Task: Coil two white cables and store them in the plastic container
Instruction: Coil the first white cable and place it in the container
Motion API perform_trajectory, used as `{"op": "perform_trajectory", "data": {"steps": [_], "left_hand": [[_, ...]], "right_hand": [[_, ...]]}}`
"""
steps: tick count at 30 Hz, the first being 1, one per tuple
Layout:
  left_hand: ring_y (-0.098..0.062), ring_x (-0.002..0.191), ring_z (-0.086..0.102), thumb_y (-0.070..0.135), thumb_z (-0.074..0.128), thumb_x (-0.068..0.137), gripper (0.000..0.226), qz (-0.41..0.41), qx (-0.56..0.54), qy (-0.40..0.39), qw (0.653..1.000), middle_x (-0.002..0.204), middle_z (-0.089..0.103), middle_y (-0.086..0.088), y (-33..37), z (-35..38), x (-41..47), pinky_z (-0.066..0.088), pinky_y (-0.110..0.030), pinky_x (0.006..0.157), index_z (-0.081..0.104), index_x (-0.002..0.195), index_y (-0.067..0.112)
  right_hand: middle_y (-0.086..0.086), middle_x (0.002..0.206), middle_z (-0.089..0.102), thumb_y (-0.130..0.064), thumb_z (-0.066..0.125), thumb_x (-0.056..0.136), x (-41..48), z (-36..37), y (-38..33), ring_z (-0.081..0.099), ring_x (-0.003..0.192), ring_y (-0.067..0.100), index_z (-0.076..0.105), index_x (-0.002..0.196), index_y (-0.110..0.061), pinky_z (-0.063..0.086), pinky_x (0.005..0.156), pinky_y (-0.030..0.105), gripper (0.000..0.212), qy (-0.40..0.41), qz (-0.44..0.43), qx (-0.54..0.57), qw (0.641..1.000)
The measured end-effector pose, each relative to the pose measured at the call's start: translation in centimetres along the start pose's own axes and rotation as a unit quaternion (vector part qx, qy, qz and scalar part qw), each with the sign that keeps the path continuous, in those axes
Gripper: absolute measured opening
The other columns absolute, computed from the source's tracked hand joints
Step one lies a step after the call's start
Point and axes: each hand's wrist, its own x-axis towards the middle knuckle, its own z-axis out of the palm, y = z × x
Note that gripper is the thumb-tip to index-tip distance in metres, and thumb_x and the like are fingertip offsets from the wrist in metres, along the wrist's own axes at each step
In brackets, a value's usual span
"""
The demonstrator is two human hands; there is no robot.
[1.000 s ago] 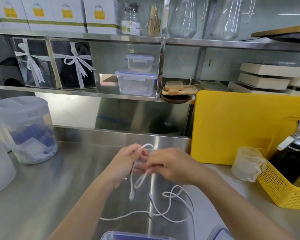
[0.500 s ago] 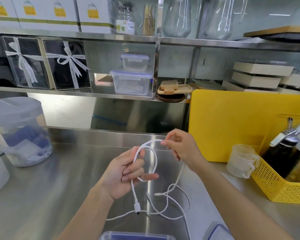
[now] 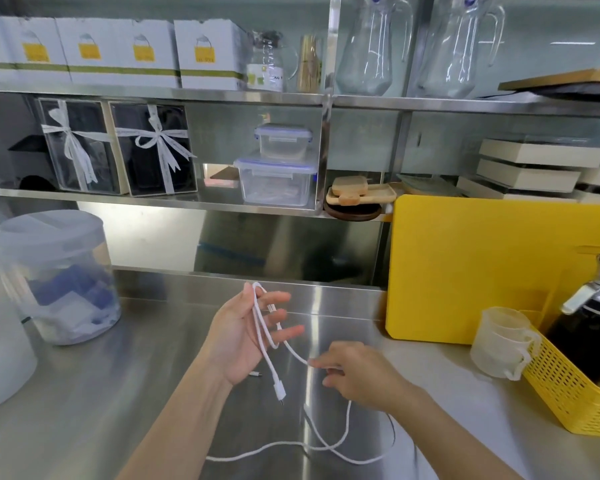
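A white cable (image 3: 326, 445) lies in loose curves on the steel counter (image 3: 101, 393) and rises to my hands. My left hand (image 3: 236, 341) is held palm-up above the counter with straight, spread fingers, and the cable is looped over them. The cable's plug end (image 3: 280, 391) dangles below that hand. Lower and to the right, my right hand (image 3: 357, 379) pinches the same cable between thumb and fingertips, with the strand taut between the two hands. A small metal tip (image 3: 256, 374) shows on the counter behind the left wrist. No container shows near my hands.
A clear lidded tub (image 3: 56, 278) stands at the left. A yellow cutting board (image 3: 465, 268) leans at the right, with stacked measuring cups (image 3: 499, 341) and a yellow basket (image 3: 575, 386) holding a dark pump bottle (image 3: 589, 327). Two lidded plastic boxes (image 3: 276, 181) sit on the shelf.
My right hand has come down from above the left fingers to lower right, drawing the cable around them. My left fingers have straightened and spread. The view has tilted up, losing the container at the bottom edge.
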Motion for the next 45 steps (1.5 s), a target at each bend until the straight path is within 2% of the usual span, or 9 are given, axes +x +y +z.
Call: {"op": "perform_trajectory", "data": {"steps": [4,7,15,20,24,27,36,41,45], "left_hand": [[-0.039,0.093,0.070,0.030,0.033,0.100,0.030,-0.019,0.098,0.028,0.995,0.113,0.071,-0.009,-0.6,-0.3,0.0,0.059,-0.050,0.061,0.045,0.081,0.010],[-0.032,0.082,0.072,0.032,0.031,0.100,0.030,-0.035,0.181,0.030,0.982,0.115,0.068,-0.001,-1.6,0.6,-0.5,0.057,-0.039,0.050,0.038,0.080,0.011],[-0.014,0.033,0.040,0.022,0.033,0.098,0.027,-0.061,0.409,-0.056,0.909,0.053,0.055,-0.006,-2.7,2.4,-2.0,0.032,-0.021,0.039,0.051,0.093,0.002],[-0.006,0.029,0.020,0.032,0.030,0.101,0.045,-0.104,0.373,-0.120,0.914,0.039,0.043,0.001,-1.2,2.9,-2.0,0.016,-0.019,0.038,0.048,0.061,0.020],[-0.005,0.027,0.019,0.029,0.034,0.100,0.041,-0.161,0.399,-0.162,0.888,0.032,0.038,0.004,0.7,1.9,-1.5,0.018,-0.015,0.034,0.059,0.072,0.012],[-0.004,0.026,0.018,0.030,0.040,0.097,0.041,-0.213,0.374,-0.183,0.884,0.031,0.035,0.006,1.1,1.2,-1.6,0.019,-0.013,0.033,0.058,0.064,0.015],[0.000,0.027,0.027,0.033,0.050,0.087,0.027,-0.144,0.078,-0.210,0.964,0.035,0.033,0.011,-0.4,1.2,-1.2,0.027,-0.014,0.032,0.053,0.067,0.014],[-0.006,0.035,0.018,0.030,0.034,0.094,0.038,-0.073,-0.046,-0.182,0.980,0.044,0.021,0.007,0.0,1.5,-1.1,0.028,-0.014,0.034,0.057,0.067,0.014],[-0.006,0.036,0.016,0.029,0.036,0.092,0.036,-0.040,-0.096,-0.123,0.987,0.046,0.019,0.007,1.4,1.6,-1.1,0.024,-0.012,0.033,0.057,0.066,0.016]], "right_hand": [[0.005,0.103,0.065,-0.007,0.051,0.085,-1.1,-2.5,-3.5,0.058,0.096,0.029,0.064,0.106,-0.024,0.041,0.068,0.035,0.031,-0.051,-0.106,-0.172,0.978],[0.003,0.095,0.065,-0.001,0.050,0.080,-2.0,-4.2,-5.7,0.058,0.085,0.029,0.061,0.085,-0.014,0.037,0.059,0.034,0.017,0.005,-0.211,-0.166,0.963],[0.004,0.084,0.067,-0.022,0.064,0.083,-1.4,-6.0,-5.6,0.058,0.079,0.019,0.065,0.085,-0.010,0.050,0.071,0.038,0.013,0.138,-0.182,-0.015,0.973],[-0.016,0.058,0.053,-0.028,0.077,0.071,-0.5,-6.5,-4.3,0.049,0.056,-0.001,0.058,0.070,-0.022,0.037,0.049,0.013,0.020,0.077,-0.099,0.156,0.980],[-0.016,0.055,0.058,-0.026,0.072,0.077,-0.9,-6.4,-2.2,0.048,0.049,0.002,0.059,0.077,-0.023,0.040,0.046,0.014,0.013,-0.003,-0.078,0.288,0.955],[-0.009,0.050,0.056,-0.020,0.069,0.081,-2.0,-5.9,-0.4,0.044,0.044,0.011,0.060,0.075,-0.023,0.038,0.042,0.021,0.011,-0.021,-0.067,0.377,0.924],[-0.003,0.058,0.058,-0.011,0.061,0.086,-2.5,-4.2,1.3,0.046,0.043,0.003,0.058,0.074,-0.025,0.036,0.041,0.014,0.019,0.239,-0.012,0.408,0.881],[-0.012,0.078,0.060,-0.005,0.055,0.089,-3.0,-2.2,2.7,0.054,0.062,0.001,0.057,0.099,-0.047,0.044,0.058,0.011,0.043,0.294,-0.048,0.294,0.908],[0.000,0.072,0.056,0.008,0.054,0.084,-3.8,-0.6,4.5,0.049,0.056,0.011,0.050,0.126,-0.020,0.040,0.051,0.015,0.050,0.359,-0.083,0.046,0.928]]}}
